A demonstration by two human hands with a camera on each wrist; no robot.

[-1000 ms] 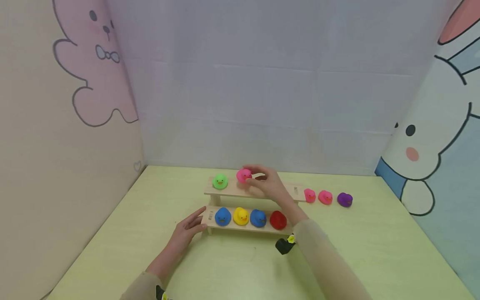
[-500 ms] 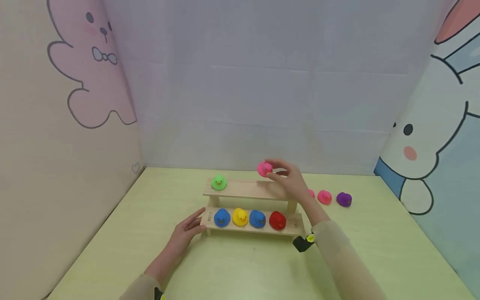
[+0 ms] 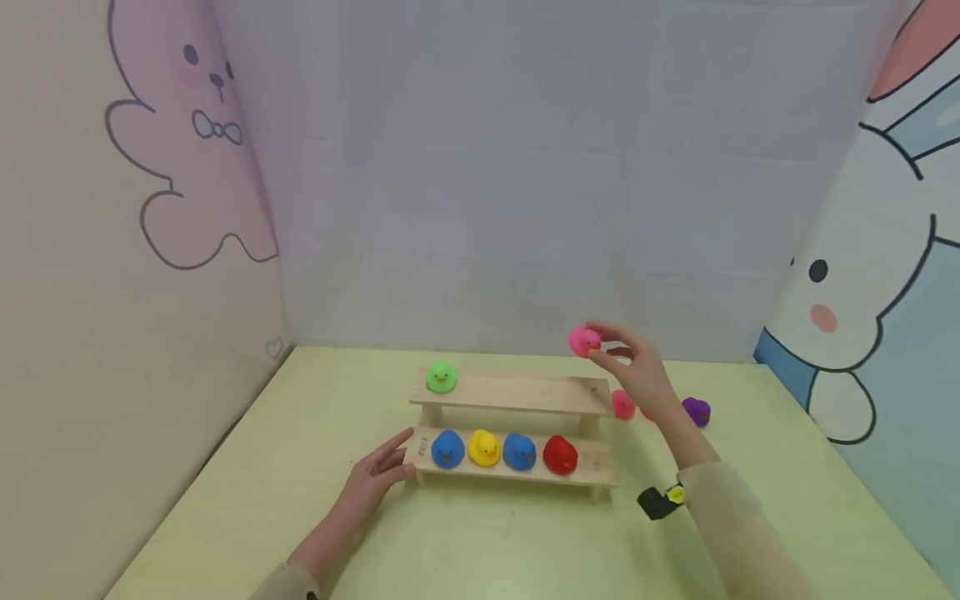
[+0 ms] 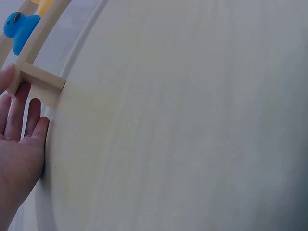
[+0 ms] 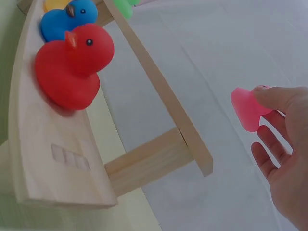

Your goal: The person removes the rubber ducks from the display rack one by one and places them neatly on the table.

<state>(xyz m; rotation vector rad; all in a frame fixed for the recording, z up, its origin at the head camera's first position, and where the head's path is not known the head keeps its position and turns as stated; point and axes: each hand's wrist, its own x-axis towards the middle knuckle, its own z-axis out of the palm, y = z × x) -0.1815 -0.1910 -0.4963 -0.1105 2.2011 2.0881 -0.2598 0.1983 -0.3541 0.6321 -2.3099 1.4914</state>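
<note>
A pink duck [image 3: 584, 341] was pinched in the fingers [image 3: 609, 334] of the right hand [image 3: 637, 375], held in the air past the right end of the wooden two-tier rack [image 3: 517, 394], above the counter [image 3: 525, 542] and clear of both shelves. The upper shelf carried only a green duck [image 3: 441, 377] near its left end; the rest of that shelf was bare. The lower shelf held a row of four: a blue duck [image 3: 447, 448], a yellow duck [image 3: 484, 447], a second blue duck [image 3: 519, 450] and a red duck [image 3: 559, 455]. The work was judged to be partway through, with the pink duck off the rack and not set down anywhere.

The left hand [image 3: 372, 477] was laid with straight, relaxed fingers against the left end of the lower shelf, nothing being gripped; in the left wrist view the fingers [image 4: 19, 113] were seen touching the rack's leg.

On the counter to the right of the rack, another pink duck [image 3: 622, 404] and a purple duck [image 3: 696, 412] were seen, with something reddish-pink between them mostly hidden behind the right hand. Whether that was a further duck could not be told. The pinched duck was half covered by the fingertips in the right wrist view [image 5: 248, 108]. The left wrist view was mostly blurred counter.
</note>
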